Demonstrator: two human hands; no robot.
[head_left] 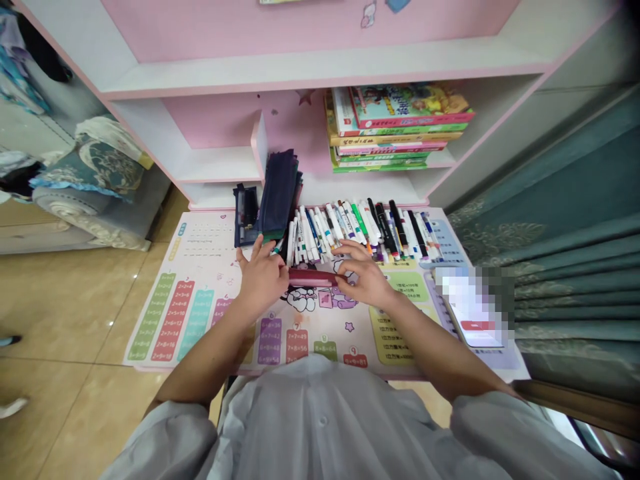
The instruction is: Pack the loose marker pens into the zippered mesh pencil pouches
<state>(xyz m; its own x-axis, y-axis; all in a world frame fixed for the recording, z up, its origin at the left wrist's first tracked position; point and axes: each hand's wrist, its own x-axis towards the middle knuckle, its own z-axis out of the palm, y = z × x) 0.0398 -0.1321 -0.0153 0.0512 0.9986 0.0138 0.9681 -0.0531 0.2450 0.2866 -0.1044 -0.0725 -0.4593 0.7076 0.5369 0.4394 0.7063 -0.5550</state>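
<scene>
A flat dark red pouch (314, 277) is stretched level above the desk mat. My left hand (261, 272) pinches its left end, with some fingers spread away. At the other end, my right hand (367, 275) grips it between thumb and fingertips. Just beyond both hands lies a long row of markers (330, 227), mostly white-bodied with some black ones. Left of the markers leans a stack of dark navy pouches (277, 190). Beside that stack, a small dark pouch (247, 212) seems to have pens inside.
The printed desk mat (195, 300) covers the desktop. Behind it rises a pink and white shelf (310, 77) holding a pile of books (395, 127). A lit phone (465, 310) lies at the right near a teal curtain (565, 220). Clothes-covered furniture (95, 167) stands at the left.
</scene>
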